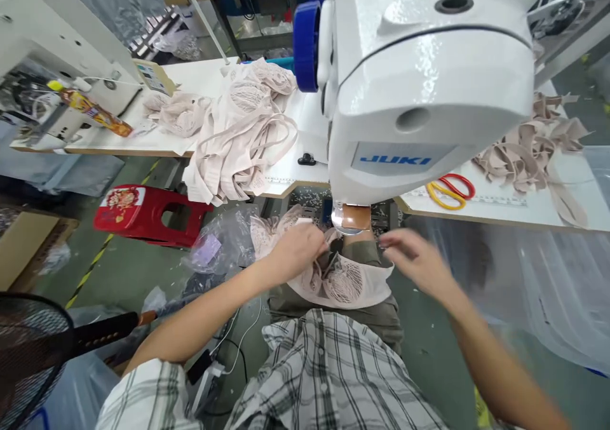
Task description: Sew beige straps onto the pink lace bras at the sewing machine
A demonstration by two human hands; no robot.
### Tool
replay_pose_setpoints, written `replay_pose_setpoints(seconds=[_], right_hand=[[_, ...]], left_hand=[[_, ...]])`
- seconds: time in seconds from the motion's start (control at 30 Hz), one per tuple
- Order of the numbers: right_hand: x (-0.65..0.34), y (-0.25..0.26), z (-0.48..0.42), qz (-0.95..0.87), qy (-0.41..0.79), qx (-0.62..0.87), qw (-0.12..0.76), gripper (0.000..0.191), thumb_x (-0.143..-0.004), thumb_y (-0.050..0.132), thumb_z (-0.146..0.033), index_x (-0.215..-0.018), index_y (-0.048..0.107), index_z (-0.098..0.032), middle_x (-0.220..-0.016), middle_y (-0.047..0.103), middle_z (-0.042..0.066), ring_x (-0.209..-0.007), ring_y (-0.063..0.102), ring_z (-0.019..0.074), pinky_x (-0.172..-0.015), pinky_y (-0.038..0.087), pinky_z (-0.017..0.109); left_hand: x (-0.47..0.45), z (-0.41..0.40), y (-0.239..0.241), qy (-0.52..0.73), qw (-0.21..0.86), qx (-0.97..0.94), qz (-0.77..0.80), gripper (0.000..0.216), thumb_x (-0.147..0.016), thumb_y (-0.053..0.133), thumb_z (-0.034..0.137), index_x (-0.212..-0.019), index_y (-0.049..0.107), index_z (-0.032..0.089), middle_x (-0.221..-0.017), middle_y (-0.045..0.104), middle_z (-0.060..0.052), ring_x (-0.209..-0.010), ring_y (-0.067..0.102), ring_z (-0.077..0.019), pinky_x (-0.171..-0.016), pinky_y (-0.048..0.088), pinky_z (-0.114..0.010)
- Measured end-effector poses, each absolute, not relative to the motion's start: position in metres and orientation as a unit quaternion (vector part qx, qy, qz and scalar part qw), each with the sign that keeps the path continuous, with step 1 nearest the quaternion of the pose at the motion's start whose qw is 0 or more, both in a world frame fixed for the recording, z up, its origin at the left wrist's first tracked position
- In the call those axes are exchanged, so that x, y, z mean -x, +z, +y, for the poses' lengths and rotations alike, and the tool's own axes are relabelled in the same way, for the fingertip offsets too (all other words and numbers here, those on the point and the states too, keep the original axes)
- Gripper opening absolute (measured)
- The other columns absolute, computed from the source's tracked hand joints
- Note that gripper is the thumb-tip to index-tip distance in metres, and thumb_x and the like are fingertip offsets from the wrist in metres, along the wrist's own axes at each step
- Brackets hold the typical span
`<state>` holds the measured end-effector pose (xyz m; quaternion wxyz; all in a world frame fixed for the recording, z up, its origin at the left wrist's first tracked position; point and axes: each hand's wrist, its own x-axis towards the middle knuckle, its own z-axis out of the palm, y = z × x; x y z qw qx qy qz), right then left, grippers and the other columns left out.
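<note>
My left hand (302, 249) is closed on the beige lace bra (345, 284), pinching its fabric just left of the sewing machine's needle area. Part of the bra lies over my lap, and another lace part (267, 233) spreads to the left of the hand, at the table edge. My right hand (419, 262), smeared by motion, is just right of the bra's edge, thumb and fingers apart with nothing visible between them. Directly ahead stands the white JUKI sewing machine (429, 119); its head hides the needle from view.
A pile of beige bras (243, 138) lies on the left table. On the right are scissors with red and yellow handles (450, 192) and beige fabric pieces (528, 144). A red stool (147, 217), plastic bags and a drink bottle (93, 109) are to the left.
</note>
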<state>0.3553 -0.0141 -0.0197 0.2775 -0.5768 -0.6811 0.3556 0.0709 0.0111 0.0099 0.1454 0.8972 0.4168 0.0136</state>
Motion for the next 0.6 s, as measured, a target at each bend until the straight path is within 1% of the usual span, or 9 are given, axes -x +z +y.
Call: replay_pose_setpoints(seconds=[0.07,0.1,0.17,0.23,0.3,0.37,0.43,0.53,0.6], right_hand=[[-0.332,-0.021,-0.037,-0.711,0.454,0.481,0.238,0.061,-0.080,0.061,-0.073,-0.110,0.071,-0.021,-0.117,0.071,0.015,-0.106,0.068,0.0322,-0.090,0.056,0.045],[-0.324,-0.021,-0.044,-0.709,0.491,0.448,0.235,0.073,-0.074,0.062,-0.081,-0.116,0.070,-0.021,-0.120,0.070,0.015,-0.110,0.067,0.0336,-0.092,0.055,0.045],[-0.314,-0.017,-0.050,-0.655,0.559,0.422,0.283,0.089,-0.069,0.056,-0.090,-0.123,0.067,-0.020,-0.118,0.070,0.015,-0.108,0.067,0.0335,-0.092,0.055,0.045],[-0.310,-0.010,-0.049,-0.549,0.607,0.437,0.374,0.080,-0.078,0.047,-0.087,-0.120,0.067,-0.022,-0.104,0.072,0.011,-0.093,0.069,0.0275,-0.084,0.057,0.041],[-0.307,-0.001,-0.043,-0.448,0.600,0.481,0.456,0.060,-0.087,0.049,-0.077,-0.106,0.068,-0.023,-0.085,0.069,0.005,-0.071,0.064,0.0194,-0.068,0.056,0.033],[-0.303,0.009,-0.034,-0.410,0.556,0.524,0.499,0.042,-0.086,0.060,-0.065,-0.091,0.066,-0.023,-0.071,0.064,0.001,-0.057,0.055,0.0140,-0.054,0.049,0.027],[-0.299,0.017,-0.023,-0.429,0.503,0.551,0.509,0.030,-0.082,0.068,-0.052,-0.084,0.063,-0.022,-0.066,0.061,-0.002,-0.053,0.051,0.0122,-0.051,0.045,0.025],[-0.301,0.021,0.000,-0.471,0.433,0.586,0.497,0.018,-0.080,0.069,-0.038,-0.081,0.061,-0.022,-0.061,0.060,-0.003,-0.053,0.053,0.0119,-0.053,0.044,0.025],[-0.304,0.021,0.016,-0.488,0.419,0.602,0.474,0.016,-0.079,0.068,-0.035,-0.080,0.060,-0.021,-0.059,0.059,-0.004,-0.053,0.052,0.0118,-0.053,0.043,0.025]], left_hand=[[-0.086,-0.001,0.008,0.028,0.158,-0.911,0.380,0.038,-0.106,0.033,0.035,-0.085,0.058,0.016,-0.069,0.065,-0.005,-0.060,0.060,-0.0180,-0.056,0.043,-0.029],[-0.094,-0.007,0.008,0.052,0.170,-0.911,0.371,0.042,-0.107,0.028,0.039,-0.086,0.057,0.016,-0.065,0.063,-0.003,-0.055,0.057,-0.0165,-0.052,0.039,-0.027],[-0.111,-0.016,0.012,0.129,0.198,-0.899,0.368,0.049,-0.107,0.020,0.044,-0.086,0.054,0.017,-0.063,0.062,-0.002,-0.052,0.055,-0.0147,-0.049,0.035,-0.026],[-0.128,-0.022,0.018,0.215,0.252,-0.861,0.386,0.050,-0.107,0.018,0.047,-0.079,0.050,0.020,-0.060,0.057,0.000,-0.051,0.051,-0.0127,-0.049,0.033,-0.025],[-0.143,-0.023,0.025,0.286,0.336,-0.790,0.426,0.048,-0.106,0.022,0.047,-0.072,0.044,0.021,-0.057,0.051,0.003,-0.049,0.046,-0.0108,-0.048,0.031,-0.024],[-0.153,-0.023,0.028,0.334,0.424,-0.703,0.463,0.046,-0.105,0.028,0.047,-0.069,0.041,0.022,-0.058,0.049,0.004,-0.050,0.044,-0.0098,-0.047,0.032,-0.023],[-0.156,-0.022,0.028,0.363,0.459,-0.645,0.492,0.047,-0.105,0.030,0.046,-0.068,0.042,0.021,-0.060,0.051,0.003,-0.053,0.046,-0.0100,-0.049,0.035,-0.022],[-0.146,-0.020,0.021,0.370,0.386,-0.655,0.534,0.045,-0.104,0.036,0.046,-0.074,0.055,0.019,-0.058,0.053,0.004,-0.054,0.050,-0.0105,-0.052,0.036,-0.023],[-0.136,-0.017,0.016,0.356,0.297,-0.697,0.547,0.037,-0.103,0.042,0.045,-0.094,0.065,0.018,-0.057,0.058,0.004,-0.054,0.054,-0.0110,-0.053,0.037,-0.023]])
